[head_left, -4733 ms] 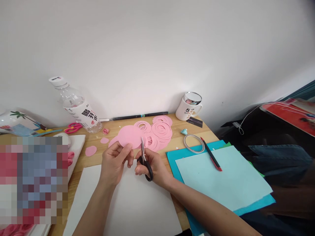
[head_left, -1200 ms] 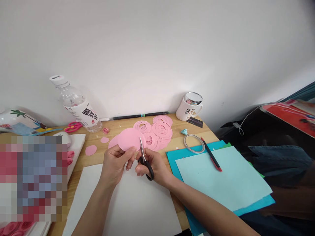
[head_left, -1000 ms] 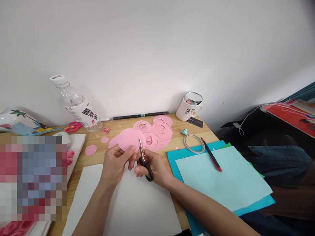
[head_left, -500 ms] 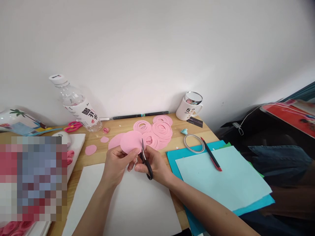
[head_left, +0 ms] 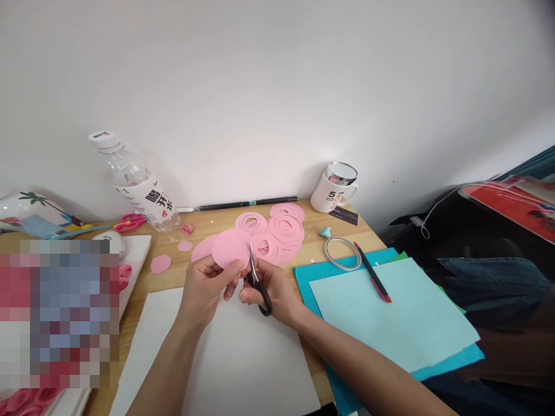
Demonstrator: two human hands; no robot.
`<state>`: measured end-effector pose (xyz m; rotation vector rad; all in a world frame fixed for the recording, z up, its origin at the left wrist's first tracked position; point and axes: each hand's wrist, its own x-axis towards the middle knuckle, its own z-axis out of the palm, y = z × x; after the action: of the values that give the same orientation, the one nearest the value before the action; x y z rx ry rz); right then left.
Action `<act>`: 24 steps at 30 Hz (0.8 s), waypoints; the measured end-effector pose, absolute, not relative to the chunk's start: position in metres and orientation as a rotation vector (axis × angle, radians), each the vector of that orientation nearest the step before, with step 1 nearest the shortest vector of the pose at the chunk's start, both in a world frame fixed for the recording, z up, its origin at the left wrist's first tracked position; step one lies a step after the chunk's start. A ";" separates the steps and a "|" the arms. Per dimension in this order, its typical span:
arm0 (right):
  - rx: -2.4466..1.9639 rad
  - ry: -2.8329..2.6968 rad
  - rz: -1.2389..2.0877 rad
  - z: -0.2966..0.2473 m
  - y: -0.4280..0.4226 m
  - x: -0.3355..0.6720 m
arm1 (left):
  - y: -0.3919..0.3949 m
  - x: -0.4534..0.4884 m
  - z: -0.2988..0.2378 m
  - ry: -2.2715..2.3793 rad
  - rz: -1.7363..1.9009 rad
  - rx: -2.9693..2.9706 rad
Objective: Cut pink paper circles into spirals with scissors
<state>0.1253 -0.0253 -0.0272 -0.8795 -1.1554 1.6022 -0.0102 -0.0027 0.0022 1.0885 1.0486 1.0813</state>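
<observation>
My left hand (head_left: 207, 289) pinches the lower edge of a round pink paper disc (head_left: 230, 248), thumb on top. In my right hand (head_left: 276, 292) is a pair of black-handled scissors (head_left: 260, 292), its blades pointing up along the disc's right edge. Behind the disc lie another pink paper circle (head_left: 202, 249) and a pile of pink paper spirals (head_left: 284, 231). Both hands are held above a large white sheet (head_left: 247, 358). Part of the right hand's fingers is hidden behind the scissors.
A water bottle (head_left: 145, 190) and pink scissors (head_left: 129, 222) stand and lie at the back left. To the right are a white mug (head_left: 327, 193), a tape roll (head_left: 342, 254), a black-and-red pen (head_left: 373, 271) and pale blue paper (head_left: 390, 318). A black pen (head_left: 225, 205) lies along the wall.
The scissors and right hand have shifted very slightly, with the blades at a slightly different angle on the disc's right edge. The left hand keeps its hold on the disc.
</observation>
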 end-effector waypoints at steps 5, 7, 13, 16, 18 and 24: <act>-0.916 -1.148 1.595 -0.025 -0.026 0.126 | -0.003 -0.011 0.003 1.025 1.103 1.054; -0.930 -1.141 1.601 -0.025 -0.026 0.126 | -0.003 -0.011 0.004 1.007 1.107 1.026; -0.892 -1.122 1.631 -0.027 -0.027 0.124 | -0.003 -0.009 0.006 0.975 1.083 0.975; -0.879 -1.148 1.623 -0.028 -0.027 0.123 | -0.003 -0.008 0.005 1.004 1.084 1.025; -0.867 -1.164 1.599 -0.029 -0.026 0.123 | -0.002 -0.008 0.004 1.033 1.073 1.060; -0.880 -1.176 1.480 -0.032 -0.024 0.124 | -0.003 -0.008 0.004 1.065 1.042 1.140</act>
<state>0.1243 -0.0239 -0.0324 -0.8802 -1.1763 1.4797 -0.0076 -0.0029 0.0038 1.1396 1.0646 1.0421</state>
